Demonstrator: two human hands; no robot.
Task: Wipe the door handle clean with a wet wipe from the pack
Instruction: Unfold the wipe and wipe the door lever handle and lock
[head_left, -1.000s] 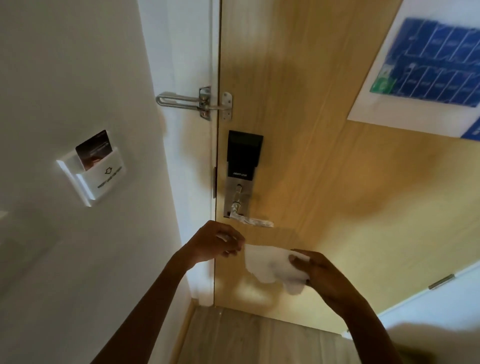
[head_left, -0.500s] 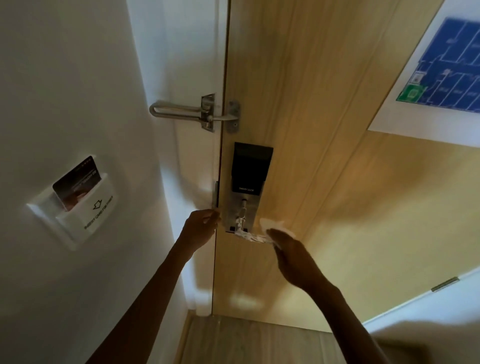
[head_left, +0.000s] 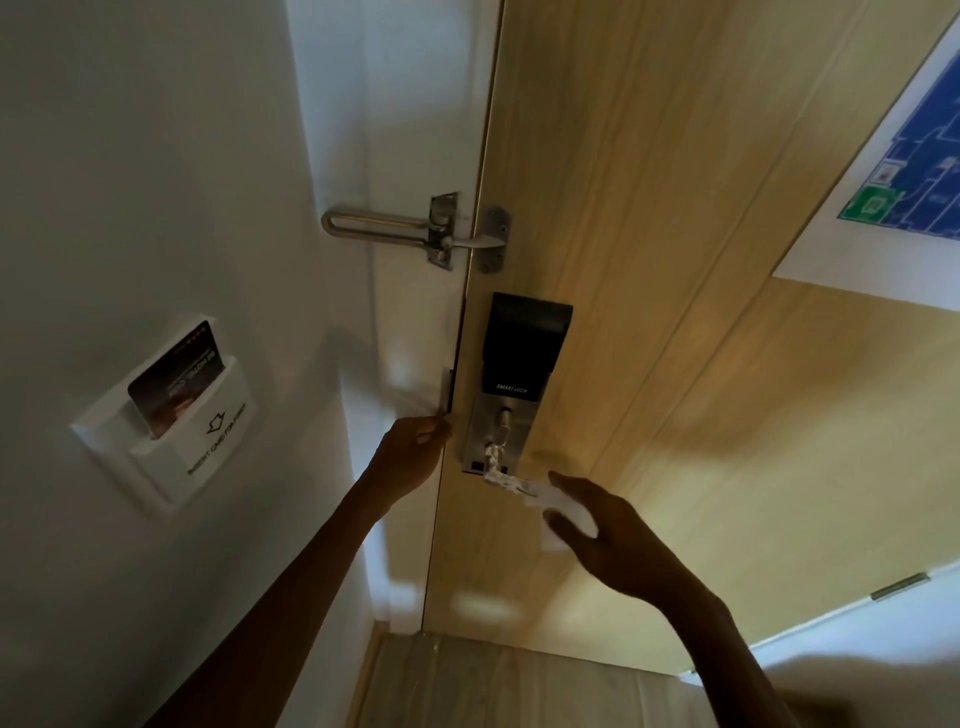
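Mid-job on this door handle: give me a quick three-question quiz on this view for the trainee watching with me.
1. Multiple choice: which hand holds the wet wipe? A left, B right, C neither.
2. True or false: the swing bar latch sits below the door handle.
3. Fill in: the black lock panel reads ____.

Key:
1. B. The right hand pinches the wipe by the handle's end.
2. False. The latch is above the handle.
3. SMART LOCK.
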